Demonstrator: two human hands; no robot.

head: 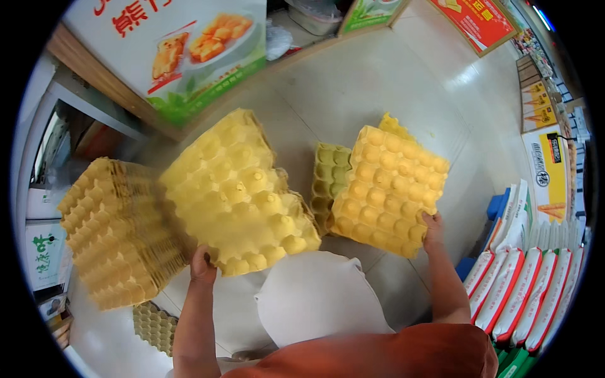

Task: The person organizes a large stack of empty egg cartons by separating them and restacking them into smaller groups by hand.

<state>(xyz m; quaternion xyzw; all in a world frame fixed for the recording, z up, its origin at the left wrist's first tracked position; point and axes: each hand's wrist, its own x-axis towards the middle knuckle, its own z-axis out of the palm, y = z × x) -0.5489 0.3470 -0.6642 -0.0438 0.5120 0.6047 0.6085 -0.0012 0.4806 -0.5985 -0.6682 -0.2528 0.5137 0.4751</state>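
My left hand (203, 267) grips the near corner of a yellow molded-pulp egg tray (231, 193), which leans over a layered edge that may belong to more trays. My right hand (432, 231) holds the right edge of a lighter yellow-orange egg tray (390, 189). Partly behind that tray are a greenish egg tray (331, 170) and the torn-looking edge of a bright yellow one (394, 126). Left of my left hand stands a tall stack of yellow-brown egg trays (118, 231), partly blurred.
Another egg tray (156, 328) lies on the tiled floor at lower left. A wood-framed poster panel (208, 61) stands ahead on the left. Red-and-white packages (508, 293) line up at the right beside a blue object (496, 205). A plastic tub (314, 16) stands at the top.
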